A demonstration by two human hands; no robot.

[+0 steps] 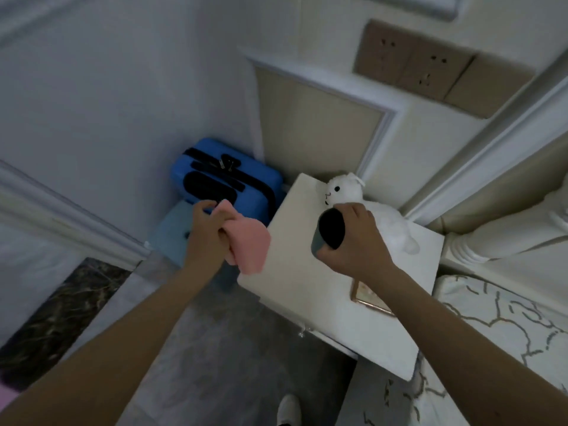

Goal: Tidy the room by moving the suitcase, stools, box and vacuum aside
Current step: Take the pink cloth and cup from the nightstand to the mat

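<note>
A blue suitcase [226, 176] with a black zip and handle stands in the corner against the wall, left of a white nightstand [310, 290]. A pale blue stool or box [172, 232] sits in front of the suitcase, partly hidden by my left arm. My left hand [209, 229] grips a folded pink cloth [246, 244] over the nightstand's left edge. My right hand [353, 235] holds a dark grey cup [325, 232] above the nightstand top.
A white plush lamb [362, 204] lies on the back of the nightstand. A gold-framed picture [368, 296] lies flat beside my right forearm. A patterned bed [498, 339] fills the right. Wall sockets [430, 66] sit above. Grey floor runs below.
</note>
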